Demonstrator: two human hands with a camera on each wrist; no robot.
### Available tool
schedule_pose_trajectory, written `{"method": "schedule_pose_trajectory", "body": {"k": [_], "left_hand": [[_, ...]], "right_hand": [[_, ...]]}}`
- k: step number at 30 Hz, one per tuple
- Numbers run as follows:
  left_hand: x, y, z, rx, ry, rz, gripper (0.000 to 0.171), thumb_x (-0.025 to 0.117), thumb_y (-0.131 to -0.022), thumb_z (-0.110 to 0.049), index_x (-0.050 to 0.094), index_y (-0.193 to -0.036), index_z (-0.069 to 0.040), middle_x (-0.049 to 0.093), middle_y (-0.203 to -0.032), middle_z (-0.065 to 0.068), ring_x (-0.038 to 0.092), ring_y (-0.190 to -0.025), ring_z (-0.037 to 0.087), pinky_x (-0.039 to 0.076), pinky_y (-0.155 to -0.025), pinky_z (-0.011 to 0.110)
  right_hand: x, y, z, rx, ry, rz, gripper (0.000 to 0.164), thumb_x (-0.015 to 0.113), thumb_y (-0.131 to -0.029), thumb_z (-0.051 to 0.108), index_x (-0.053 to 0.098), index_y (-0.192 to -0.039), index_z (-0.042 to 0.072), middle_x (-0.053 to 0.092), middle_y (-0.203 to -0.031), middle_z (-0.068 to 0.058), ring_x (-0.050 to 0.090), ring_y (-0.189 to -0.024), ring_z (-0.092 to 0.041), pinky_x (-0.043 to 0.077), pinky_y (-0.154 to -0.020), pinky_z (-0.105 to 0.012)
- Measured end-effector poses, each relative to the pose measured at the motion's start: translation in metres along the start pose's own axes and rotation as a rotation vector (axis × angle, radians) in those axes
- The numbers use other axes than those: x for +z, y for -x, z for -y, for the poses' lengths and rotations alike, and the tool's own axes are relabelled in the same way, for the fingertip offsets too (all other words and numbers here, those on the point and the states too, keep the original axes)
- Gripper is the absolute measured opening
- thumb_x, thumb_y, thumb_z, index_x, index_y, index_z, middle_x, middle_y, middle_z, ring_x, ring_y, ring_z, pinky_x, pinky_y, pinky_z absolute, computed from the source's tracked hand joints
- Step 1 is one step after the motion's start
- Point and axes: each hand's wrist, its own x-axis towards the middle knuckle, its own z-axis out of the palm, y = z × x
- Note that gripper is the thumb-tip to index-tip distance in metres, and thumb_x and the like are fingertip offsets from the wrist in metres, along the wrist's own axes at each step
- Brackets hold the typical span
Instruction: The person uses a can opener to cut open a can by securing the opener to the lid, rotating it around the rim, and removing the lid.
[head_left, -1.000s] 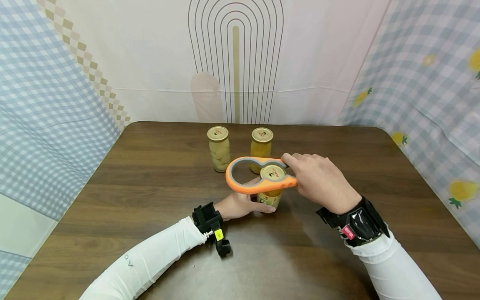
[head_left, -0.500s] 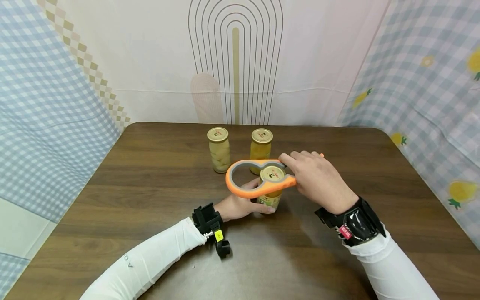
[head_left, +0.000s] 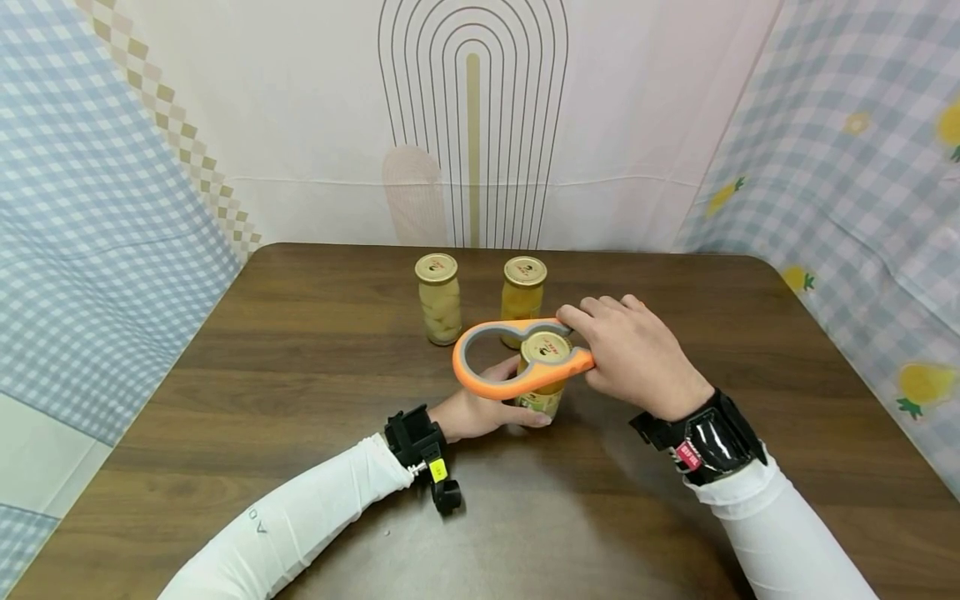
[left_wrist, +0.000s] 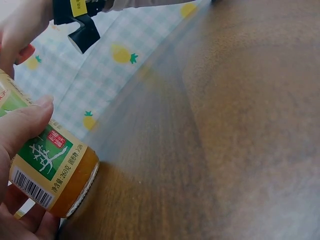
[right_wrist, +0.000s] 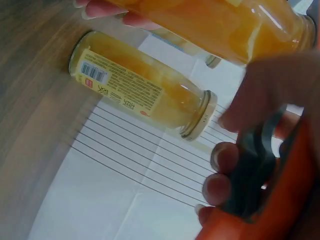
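In the head view my left hand [head_left: 476, 414] grips a glass jar of orange fruit [head_left: 542, 403] low around its body, near the middle of the table. The thumb lies across its green and cream label [left_wrist: 47, 155]. My right hand [head_left: 637, 358] holds an orange jar opener [head_left: 517, 385] with a grey inner edge. Its two arms pass on either side of the jar's gold lid [head_left: 545, 347], and its wider loop reaches out to the left. The right wrist view shows fingers [right_wrist: 217, 190] curled around the opener's handles.
Behind stand two more lidded jars: one of pale fruit [head_left: 441, 310] on the left, one of yellow fruit [head_left: 522, 302] just past the opener. The brown wooden table [head_left: 315, 367] ends at a patterned white cloth [head_left: 300, 125], with checked cloths at both sides.
The opener has turned slightly, its near arm shifting a little toward me. My right hand and wrist have swung slightly left. The left hand and the jar look unchanged.
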Motion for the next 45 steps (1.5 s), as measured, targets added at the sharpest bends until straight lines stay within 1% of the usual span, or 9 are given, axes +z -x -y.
{"method": "schedule_pose_trajectory", "body": {"k": [3,6,10,16,23,30,35,40,45], "left_hand": [[0.0002,-0.0013,0.0004,0.033,0.033,0.022,0.081,0.078,-0.087,-0.003,0.037,-0.153,-0.025,0.051,-0.150,-0.004,0.050,-0.135,0.010,0.040,-0.116,0.030],[0.0000,-0.0022,0.0009,0.043,0.029,0.022,0.081,0.078,-0.087,-0.003,0.038,-0.153,-0.027,0.051,-0.151,-0.005,0.050,-0.135,0.009,0.040,-0.115,0.030],[-0.0005,-0.0033,0.0017,0.027,0.037,0.024,0.079,0.078,-0.087,-0.004,0.039,-0.152,-0.026,0.054,-0.148,-0.004,0.053,-0.131,0.010,0.041,-0.114,0.031],[-0.0019,-0.0011,0.0008,-0.046,-0.029,-0.019,0.074,0.082,-0.086,-0.013,0.043,-0.147,-0.023,0.060,-0.138,-0.003,0.058,-0.122,0.008,0.045,-0.108,0.029],[-0.0019,0.0001,-0.0010,-0.059,-0.061,-0.024,0.073,0.082,-0.086,-0.015,0.043,-0.148,-0.021,0.060,-0.139,-0.002,0.058,-0.123,0.009,0.046,-0.108,0.029],[-0.0027,0.0010,-0.0022,-0.088,-0.070,-0.019,0.070,0.081,-0.087,-0.017,0.044,-0.146,-0.019,0.060,-0.137,-0.002,0.059,-0.122,0.007,0.047,-0.106,0.029],[-0.0030,0.0013,-0.0015,-0.084,-0.058,-0.011,0.068,0.080,-0.088,-0.017,0.044,-0.146,-0.019,0.061,-0.136,-0.002,0.060,-0.121,0.007,0.049,-0.104,0.028],[-0.0025,0.0012,-0.0002,-0.044,-0.081,-0.021,0.072,0.081,-0.087,-0.019,0.043,-0.148,-0.023,0.059,-0.139,-0.005,0.058,-0.123,0.008,0.047,-0.107,0.029],[-0.0019,0.0021,-0.0007,-0.055,-0.109,-0.044,0.070,0.082,-0.086,-0.021,0.045,-0.146,-0.021,0.062,-0.136,-0.005,0.060,-0.120,0.007,0.048,-0.105,0.028]], "right_hand": [[0.0013,-0.0011,-0.0005,0.015,-0.010,0.001,0.047,0.072,-0.065,0.011,0.064,-0.111,0.014,0.066,-0.093,-0.005,0.064,-0.089,-0.028,0.046,-0.079,-0.045],[0.0023,-0.0026,-0.0008,0.016,-0.007,-0.014,0.040,0.071,-0.068,0.009,0.064,-0.107,0.013,0.069,-0.093,-0.004,0.065,-0.089,-0.027,0.048,-0.080,-0.046],[0.0039,-0.0040,-0.0022,0.001,-0.003,-0.037,0.034,0.073,-0.070,0.003,0.063,-0.101,0.012,0.070,-0.090,-0.003,0.065,-0.087,-0.026,0.046,-0.076,-0.043],[0.0049,-0.0043,-0.0030,-0.029,0.014,-0.056,0.035,0.073,-0.069,0.001,0.063,-0.100,0.014,0.068,-0.089,-0.003,0.064,-0.086,-0.026,0.045,-0.074,-0.042],[0.0069,-0.0047,-0.0024,-0.052,0.007,-0.089,0.034,0.072,-0.075,-0.005,0.062,-0.101,0.013,0.065,-0.090,-0.004,0.062,-0.086,-0.028,0.045,-0.071,-0.040],[0.0071,-0.0051,-0.0019,-0.063,0.013,-0.096,0.035,0.076,-0.076,-0.005,0.062,-0.103,0.012,0.065,-0.091,-0.005,0.061,-0.088,-0.028,0.045,-0.073,-0.040],[0.0064,-0.0051,-0.0019,-0.070,0.015,-0.096,0.036,0.077,-0.076,-0.004,0.062,-0.104,0.013,0.065,-0.092,-0.005,0.061,-0.090,-0.029,0.046,-0.076,-0.041],[0.0061,-0.0057,-0.0021,-0.091,0.019,-0.111,0.035,0.078,-0.076,-0.002,0.061,-0.102,0.013,0.064,-0.091,-0.005,0.062,-0.090,-0.029,0.048,-0.079,-0.042],[0.0071,-0.0072,-0.0030,-0.114,0.007,-0.133,0.035,0.080,-0.076,-0.001,0.061,-0.102,0.013,0.062,-0.090,-0.004,0.061,-0.089,-0.029,0.047,-0.080,-0.041]]}}
